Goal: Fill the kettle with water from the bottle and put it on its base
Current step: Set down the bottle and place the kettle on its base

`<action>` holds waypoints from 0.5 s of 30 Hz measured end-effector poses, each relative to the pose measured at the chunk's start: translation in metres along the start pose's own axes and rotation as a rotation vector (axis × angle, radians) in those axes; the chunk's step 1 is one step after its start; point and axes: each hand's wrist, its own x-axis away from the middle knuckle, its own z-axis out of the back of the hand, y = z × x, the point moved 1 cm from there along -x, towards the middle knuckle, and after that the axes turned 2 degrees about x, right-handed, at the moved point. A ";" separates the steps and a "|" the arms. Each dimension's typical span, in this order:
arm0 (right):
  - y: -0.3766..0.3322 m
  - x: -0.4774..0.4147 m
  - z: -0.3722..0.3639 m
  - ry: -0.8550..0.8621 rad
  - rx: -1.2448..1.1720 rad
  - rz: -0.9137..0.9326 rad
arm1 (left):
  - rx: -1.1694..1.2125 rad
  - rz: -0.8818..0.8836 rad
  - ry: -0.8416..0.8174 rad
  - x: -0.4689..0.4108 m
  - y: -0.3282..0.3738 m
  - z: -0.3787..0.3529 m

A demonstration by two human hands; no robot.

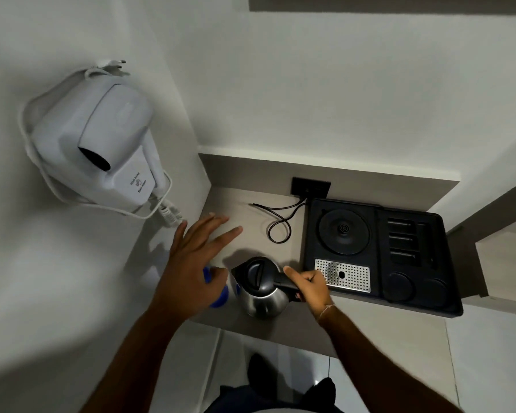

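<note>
A: Where do we stand? Our right hand (309, 286) has its fingers curled round the black handle of the kettle (261, 289), thumb laid along the top, and the kettle sits on the counter (251, 216) near its front edge, just left of the black tray (450, 305).

B: And the lid looks closed, so we judge that filling hasn't started. The round base (344, 230) lies bare in the tray's back-left well, apart from the kettle.

A: Our left hand (191, 263) is spread wide, fingers splayed, gripping nothing. It hovers over the bottle (221, 296), of which we see only blue patches past the palm and thumb. Whether the cap is on, we cannot tell.

B: So we are at the opening step: steady the kettle, reach for the bottle. Next we need the left fingers to close round the bottle, and the kettle lid has to come open, probably by the thumb already resting near it.

A: Bottle and kettle stand almost touching, so we should lift the bottle straight up rather than sweep it sideways into the steel body.

B: Then pour, close the lid, and carry the kettle right and back onto the base, minding the cord (280, 225) looped on the counter.
</note>
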 end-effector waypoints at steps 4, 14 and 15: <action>0.002 -0.001 -0.009 0.103 -0.094 -0.002 | 0.025 -0.045 0.062 -0.024 0.023 0.002; -0.081 0.014 0.077 0.290 -0.428 0.114 | -0.112 -0.182 0.302 -0.089 0.065 0.001; -0.092 0.012 0.091 0.311 -0.433 0.147 | -0.082 -0.180 0.350 -0.096 0.068 -0.003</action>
